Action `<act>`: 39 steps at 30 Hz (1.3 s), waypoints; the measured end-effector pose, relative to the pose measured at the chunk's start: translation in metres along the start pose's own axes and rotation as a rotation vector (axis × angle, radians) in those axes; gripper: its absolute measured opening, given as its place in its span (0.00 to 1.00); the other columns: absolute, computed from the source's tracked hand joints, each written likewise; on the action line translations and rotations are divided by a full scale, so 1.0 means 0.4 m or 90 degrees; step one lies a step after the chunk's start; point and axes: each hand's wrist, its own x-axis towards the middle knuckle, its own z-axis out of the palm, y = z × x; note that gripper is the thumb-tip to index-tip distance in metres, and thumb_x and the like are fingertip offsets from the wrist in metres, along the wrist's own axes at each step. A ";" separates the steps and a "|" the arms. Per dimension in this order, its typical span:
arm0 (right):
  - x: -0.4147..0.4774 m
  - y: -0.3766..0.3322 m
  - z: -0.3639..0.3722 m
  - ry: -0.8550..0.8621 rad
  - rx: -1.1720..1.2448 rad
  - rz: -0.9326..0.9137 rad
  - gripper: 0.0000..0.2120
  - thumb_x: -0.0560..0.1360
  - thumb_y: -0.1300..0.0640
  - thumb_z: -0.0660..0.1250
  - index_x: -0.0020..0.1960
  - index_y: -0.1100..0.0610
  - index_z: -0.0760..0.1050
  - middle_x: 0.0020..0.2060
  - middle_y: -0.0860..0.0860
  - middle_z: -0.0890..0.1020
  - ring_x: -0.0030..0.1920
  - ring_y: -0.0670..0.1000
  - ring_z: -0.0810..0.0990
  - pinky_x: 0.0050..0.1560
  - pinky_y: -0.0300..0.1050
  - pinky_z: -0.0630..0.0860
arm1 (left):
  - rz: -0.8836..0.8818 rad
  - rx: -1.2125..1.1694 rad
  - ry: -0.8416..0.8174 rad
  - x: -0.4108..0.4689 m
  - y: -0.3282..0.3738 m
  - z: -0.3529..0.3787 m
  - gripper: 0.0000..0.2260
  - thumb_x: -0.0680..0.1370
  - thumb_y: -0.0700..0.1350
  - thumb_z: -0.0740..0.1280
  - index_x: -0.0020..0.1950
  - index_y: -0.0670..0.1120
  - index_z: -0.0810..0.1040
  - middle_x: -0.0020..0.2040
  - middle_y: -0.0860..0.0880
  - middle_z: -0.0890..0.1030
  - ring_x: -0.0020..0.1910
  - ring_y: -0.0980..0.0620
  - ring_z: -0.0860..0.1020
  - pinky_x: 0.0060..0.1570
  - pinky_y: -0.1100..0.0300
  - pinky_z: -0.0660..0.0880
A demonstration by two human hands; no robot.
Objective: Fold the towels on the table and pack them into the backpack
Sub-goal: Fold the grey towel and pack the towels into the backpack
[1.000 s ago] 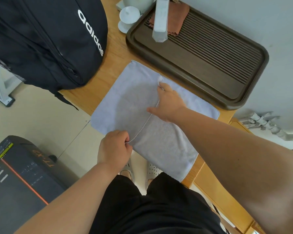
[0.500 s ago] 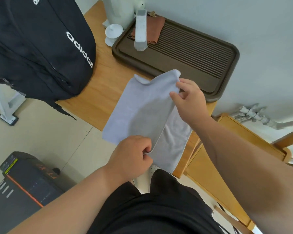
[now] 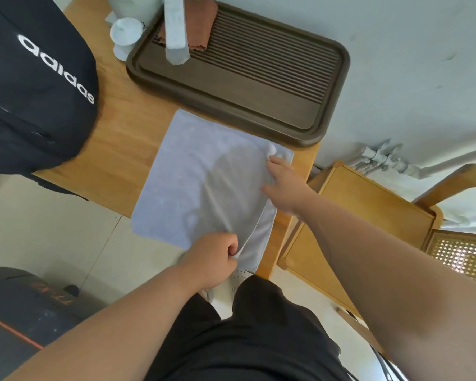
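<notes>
Left hand (image 3: 212, 259) and right hand (image 3: 286, 188) pinch the pale grey cloth towel (image 3: 193, 182), its held edge running out from the dark brown slatted tray (image 3: 259, 67); the black fabric backpack (image 3: 33, 92) sits left of the tray, nearer the left hand.

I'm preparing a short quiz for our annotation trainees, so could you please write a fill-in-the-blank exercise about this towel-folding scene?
1. The white lettering on the black backpack reads ____.
2. The left hand pinches the pale towel at its near edge, while the right hand holds its far ____.
3. Behind the towel, on the wooden table, sits a dark brown slatted tea ____.
Missing words: adidas; corner; tray.
</notes>
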 end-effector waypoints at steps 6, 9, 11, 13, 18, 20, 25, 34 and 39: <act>-0.034 -0.024 -0.036 0.129 0.131 -0.083 0.22 0.83 0.58 0.60 0.76 0.56 0.68 0.76 0.45 0.64 0.66 0.47 0.73 0.69 0.46 0.70 | 0.023 -0.119 0.026 -0.034 0.041 -0.080 0.08 0.69 0.37 0.65 0.34 0.46 0.69 0.28 0.54 0.68 0.30 0.56 0.65 0.32 0.63 0.64; -0.058 -0.018 -0.061 0.196 0.164 -0.109 0.22 0.83 0.58 0.59 0.77 0.56 0.67 0.76 0.44 0.65 0.63 0.43 0.73 0.68 0.41 0.68 | 0.058 -0.141 0.012 -0.051 0.077 -0.110 0.11 0.69 0.37 0.66 0.32 0.49 0.68 0.27 0.55 0.68 0.29 0.56 0.65 0.30 0.66 0.64; -0.063 -0.001 -0.069 0.214 0.167 -0.102 0.22 0.83 0.58 0.58 0.77 0.56 0.66 0.76 0.45 0.64 0.66 0.46 0.73 0.69 0.45 0.69 | 0.089 -0.135 -0.011 -0.050 0.103 -0.108 0.10 0.70 0.37 0.66 0.33 0.47 0.68 0.28 0.54 0.68 0.30 0.57 0.67 0.31 0.66 0.66; -0.056 0.024 -0.067 0.202 0.147 -0.076 0.23 0.83 0.57 0.59 0.77 0.56 0.65 0.77 0.46 0.63 0.70 0.49 0.71 0.71 0.49 0.68 | 0.104 -0.111 -0.034 -0.033 0.119 -0.084 0.09 0.72 0.38 0.67 0.35 0.46 0.70 0.30 0.54 0.69 0.31 0.57 0.68 0.32 0.65 0.67; -0.027 0.084 -0.024 0.019 -0.002 0.022 0.34 0.81 0.47 0.64 0.81 0.54 0.55 0.81 0.46 0.48 0.79 0.53 0.55 0.76 0.49 0.60 | 0.074 0.001 -0.132 0.019 0.101 -0.010 0.04 0.77 0.50 0.69 0.50 0.54 0.77 0.44 0.58 0.77 0.44 0.57 0.77 0.46 0.62 0.77; -0.029 0.093 -0.006 0.024 -0.081 0.039 0.36 0.79 0.42 0.65 0.81 0.50 0.55 0.81 0.46 0.45 0.80 0.57 0.52 0.76 0.54 0.59 | 0.055 0.040 -0.122 0.032 0.080 -0.011 0.07 0.78 0.54 0.68 0.55 0.54 0.77 0.48 0.58 0.76 0.48 0.56 0.76 0.51 0.61 0.77; -0.073 0.072 0.035 0.072 -0.268 -0.001 0.37 0.77 0.37 0.64 0.80 0.42 0.52 0.80 0.50 0.37 0.80 0.59 0.38 0.77 0.64 0.50 | -0.009 0.220 0.089 0.051 0.021 -0.077 0.19 0.77 0.57 0.67 0.65 0.52 0.74 0.63 0.51 0.72 0.62 0.46 0.72 0.60 0.52 0.73; -0.081 0.065 0.090 -0.013 -0.357 -0.048 0.38 0.77 0.34 0.61 0.81 0.41 0.47 0.81 0.49 0.46 0.81 0.58 0.43 0.78 0.65 0.43 | -0.144 0.362 -0.076 0.036 -0.120 -0.156 0.40 0.77 0.66 0.61 0.81 0.59 0.42 0.82 0.49 0.38 0.81 0.40 0.48 0.75 0.46 0.61; -0.063 0.008 0.101 0.112 -0.431 -0.042 0.27 0.79 0.36 0.57 0.74 0.46 0.62 0.68 0.52 0.68 0.70 0.59 0.65 0.74 0.62 0.58 | -0.010 0.367 0.075 0.049 -0.164 -0.213 0.23 0.79 0.60 0.61 0.71 0.51 0.71 0.65 0.51 0.75 0.61 0.47 0.75 0.55 0.55 0.74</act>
